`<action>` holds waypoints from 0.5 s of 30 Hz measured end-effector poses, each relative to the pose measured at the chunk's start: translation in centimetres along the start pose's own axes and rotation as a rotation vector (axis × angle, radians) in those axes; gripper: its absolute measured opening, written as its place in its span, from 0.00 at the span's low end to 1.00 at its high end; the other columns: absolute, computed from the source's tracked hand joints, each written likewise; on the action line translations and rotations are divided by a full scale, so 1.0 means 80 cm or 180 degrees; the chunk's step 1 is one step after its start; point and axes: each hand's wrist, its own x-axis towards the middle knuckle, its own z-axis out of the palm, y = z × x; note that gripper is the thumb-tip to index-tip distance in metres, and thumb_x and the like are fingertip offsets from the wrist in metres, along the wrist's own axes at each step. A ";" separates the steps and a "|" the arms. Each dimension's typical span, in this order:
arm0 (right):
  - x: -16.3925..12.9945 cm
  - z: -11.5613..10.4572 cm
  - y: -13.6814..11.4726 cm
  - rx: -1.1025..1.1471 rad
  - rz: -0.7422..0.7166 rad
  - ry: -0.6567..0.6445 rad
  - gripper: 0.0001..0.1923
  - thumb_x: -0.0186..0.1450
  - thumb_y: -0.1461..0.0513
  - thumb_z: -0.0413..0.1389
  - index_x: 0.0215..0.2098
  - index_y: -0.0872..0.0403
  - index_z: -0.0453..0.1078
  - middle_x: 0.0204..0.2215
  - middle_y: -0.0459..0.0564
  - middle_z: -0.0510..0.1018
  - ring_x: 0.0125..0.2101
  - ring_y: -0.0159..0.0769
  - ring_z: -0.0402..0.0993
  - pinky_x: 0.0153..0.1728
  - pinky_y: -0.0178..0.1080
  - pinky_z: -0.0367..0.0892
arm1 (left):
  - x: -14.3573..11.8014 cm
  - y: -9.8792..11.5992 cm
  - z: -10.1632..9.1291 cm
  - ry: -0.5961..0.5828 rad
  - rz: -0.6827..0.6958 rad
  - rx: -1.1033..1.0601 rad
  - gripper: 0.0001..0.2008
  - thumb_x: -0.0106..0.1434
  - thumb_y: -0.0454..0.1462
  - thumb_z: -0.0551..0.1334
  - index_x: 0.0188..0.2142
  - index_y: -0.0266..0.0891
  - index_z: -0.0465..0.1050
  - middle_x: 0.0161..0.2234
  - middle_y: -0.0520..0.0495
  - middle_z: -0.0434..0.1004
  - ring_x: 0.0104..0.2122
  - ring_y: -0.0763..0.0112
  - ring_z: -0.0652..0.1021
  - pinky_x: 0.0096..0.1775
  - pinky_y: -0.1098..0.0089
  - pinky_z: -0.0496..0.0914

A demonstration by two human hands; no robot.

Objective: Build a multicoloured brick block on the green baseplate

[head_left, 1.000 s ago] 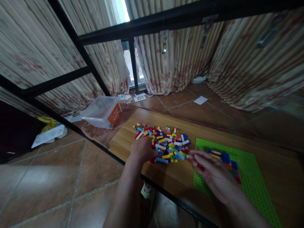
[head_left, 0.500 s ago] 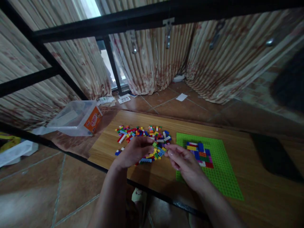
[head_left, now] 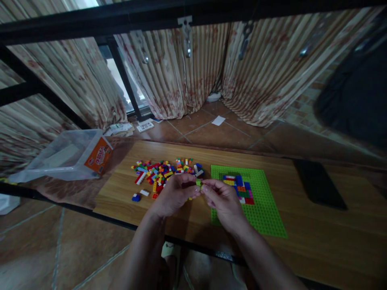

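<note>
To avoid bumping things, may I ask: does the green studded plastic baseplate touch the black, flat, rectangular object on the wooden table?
Apart. The head view shows wooden tabletop between the green studded plastic baseplate and the black flat object.

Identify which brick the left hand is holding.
The light-green brick, pinched at the tips of the left hand; the piled bricks lie on the tabletop.

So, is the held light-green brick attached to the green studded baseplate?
No, the left hand holds the light-green brick in its fingertips, left of the green studded baseplate.
</note>
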 end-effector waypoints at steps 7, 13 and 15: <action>0.004 -0.006 0.002 0.0099 0.0058 0.0032 0.17 0.51 0.52 0.66 0.33 0.54 0.75 0.21 0.43 0.73 0.16 0.23 0.53 0.16 0.30 0.47 | -0.003 0.003 -0.006 0.0023 -0.0011 -0.0164 0.17 0.49 0.42 0.73 0.32 0.33 0.74 0.28 0.49 0.75 0.27 0.76 0.73 0.33 0.73 0.68; 0.011 -0.021 0.018 -0.2685 -0.0913 0.0275 0.08 0.62 0.62 0.54 0.36 0.54 0.75 0.31 0.51 0.79 0.33 0.39 0.74 0.36 0.40 0.66 | -0.009 0.012 -0.018 0.0487 -0.0013 -0.0087 0.19 0.49 0.42 0.73 0.38 0.36 0.75 0.31 0.49 0.75 0.30 0.73 0.75 0.36 0.71 0.70; 0.011 -0.019 0.024 -0.3505 -0.1006 0.0236 0.11 0.64 0.66 0.50 0.38 0.56 0.75 0.34 0.55 0.79 0.36 0.42 0.75 0.40 0.42 0.66 | -0.010 0.015 -0.017 0.0543 -0.0011 -0.0035 0.21 0.49 0.41 0.72 0.42 0.37 0.74 0.33 0.49 0.76 0.31 0.73 0.75 0.36 0.71 0.70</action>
